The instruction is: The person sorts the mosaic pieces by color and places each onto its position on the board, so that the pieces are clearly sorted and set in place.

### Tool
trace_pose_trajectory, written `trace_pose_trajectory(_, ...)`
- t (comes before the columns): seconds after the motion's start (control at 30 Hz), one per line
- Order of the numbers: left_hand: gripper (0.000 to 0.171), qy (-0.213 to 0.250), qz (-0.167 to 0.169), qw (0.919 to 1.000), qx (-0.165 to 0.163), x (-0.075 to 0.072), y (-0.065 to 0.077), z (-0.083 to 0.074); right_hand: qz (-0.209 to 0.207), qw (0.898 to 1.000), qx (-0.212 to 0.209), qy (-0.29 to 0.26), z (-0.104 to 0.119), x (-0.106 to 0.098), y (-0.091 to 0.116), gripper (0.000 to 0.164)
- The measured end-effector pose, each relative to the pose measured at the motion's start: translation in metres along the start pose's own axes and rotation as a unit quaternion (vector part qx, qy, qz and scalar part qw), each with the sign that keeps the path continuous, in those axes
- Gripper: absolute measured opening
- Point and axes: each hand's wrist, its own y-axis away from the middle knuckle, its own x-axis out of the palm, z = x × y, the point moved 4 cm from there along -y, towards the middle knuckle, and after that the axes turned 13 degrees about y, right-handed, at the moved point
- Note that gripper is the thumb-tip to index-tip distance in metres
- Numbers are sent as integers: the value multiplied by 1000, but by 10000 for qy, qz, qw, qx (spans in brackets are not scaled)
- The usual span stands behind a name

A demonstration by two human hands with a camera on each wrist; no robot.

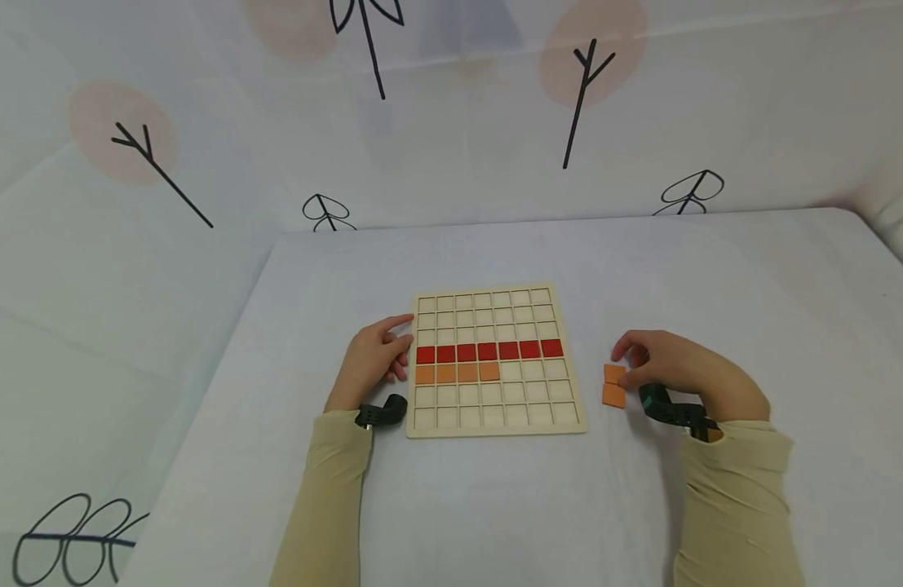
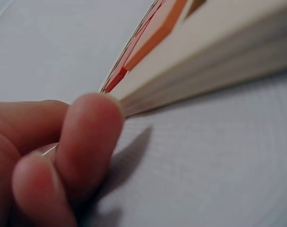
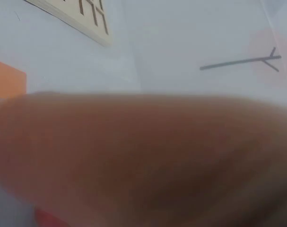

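Observation:
A pale wooden grid board (image 1: 495, 432) lies flat on the table. A row of red tiles (image 1: 466, 353) crosses it, with a shorter row of orange tiles (image 1: 467, 372) just below. My left hand (image 1: 374, 355) rests at the board's left edge, its index finger and thumb touching the side; up close in the left wrist view, a fingertip (image 2: 91, 137) meets the edge. To the right of the board, my right hand (image 1: 667, 359) pinches a loose orange tile (image 1: 613, 373) between thumb and index finger. Another orange tile (image 1: 613, 396) lies directly below it. In the right wrist view the hand hides most of the scene.
A white cloth covers the table (image 1: 495, 514). Behind it hangs a pale backdrop (image 1: 458, 147) with printed plant outlines. Each wrist carries a black camera strap, such as the left one (image 1: 381, 412).

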Motion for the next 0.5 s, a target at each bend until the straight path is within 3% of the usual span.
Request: trace_pose_trajectory(0.5,37,2,-80,9999,63,0,-1,1,-113,9998,93,109,7,-3,1,30)
